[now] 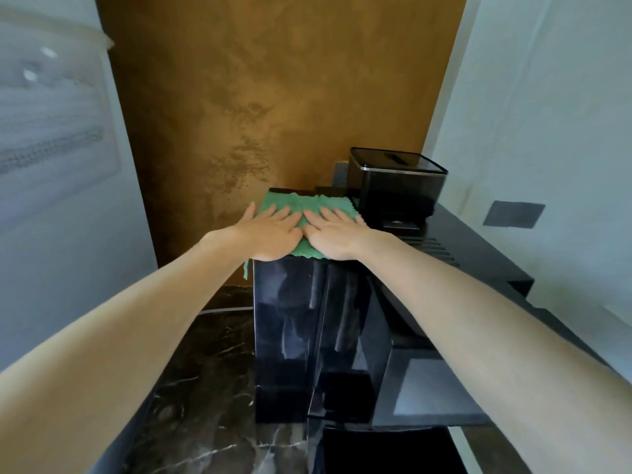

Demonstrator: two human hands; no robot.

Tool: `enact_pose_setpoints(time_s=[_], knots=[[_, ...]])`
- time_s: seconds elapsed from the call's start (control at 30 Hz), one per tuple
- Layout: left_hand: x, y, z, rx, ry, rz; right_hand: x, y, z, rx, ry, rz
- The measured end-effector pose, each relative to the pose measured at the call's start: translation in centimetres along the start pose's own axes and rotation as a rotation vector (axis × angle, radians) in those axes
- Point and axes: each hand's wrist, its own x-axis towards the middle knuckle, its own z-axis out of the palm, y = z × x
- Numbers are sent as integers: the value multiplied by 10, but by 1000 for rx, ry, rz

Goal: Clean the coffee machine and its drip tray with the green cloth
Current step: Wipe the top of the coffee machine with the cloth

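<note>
A glossy black coffee machine (290,336) stands on a dark marble counter. The green cloth (301,203) lies spread flat on the machine's top, one corner hanging over the left edge. My left hand (270,234) and my right hand (333,234) lie side by side on the cloth, fingers straight, palms pressing it down. The drip tray (386,449) shows as a dark recess at the machine's base, near the bottom edge of the view.
A black lidded bean container (396,179) sits at the back right of the machine's top. The marble counter (205,388) runs to the left. A brown textured wall (273,80) stands behind, and white walls close in on both sides.
</note>
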Motion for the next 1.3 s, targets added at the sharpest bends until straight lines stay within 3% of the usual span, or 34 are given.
enact_pose_setpoints(time_s=[0.13,0.3,0.8,1.03,1.3], knots=[[-21,20,0,121,-3,89,-27,18,4,0,-5,-54],[-20,56,-1,106,-70,112,-63,49,6,44,10,-81],[-31,230,-7,345,-61,186,-145,194,10,39,6,-146],[-11,286,-11,345,-22,232,-153,250,17,118,40,-109],[19,300,-19,288,-13,270,-122,274,24,210,78,-66]])
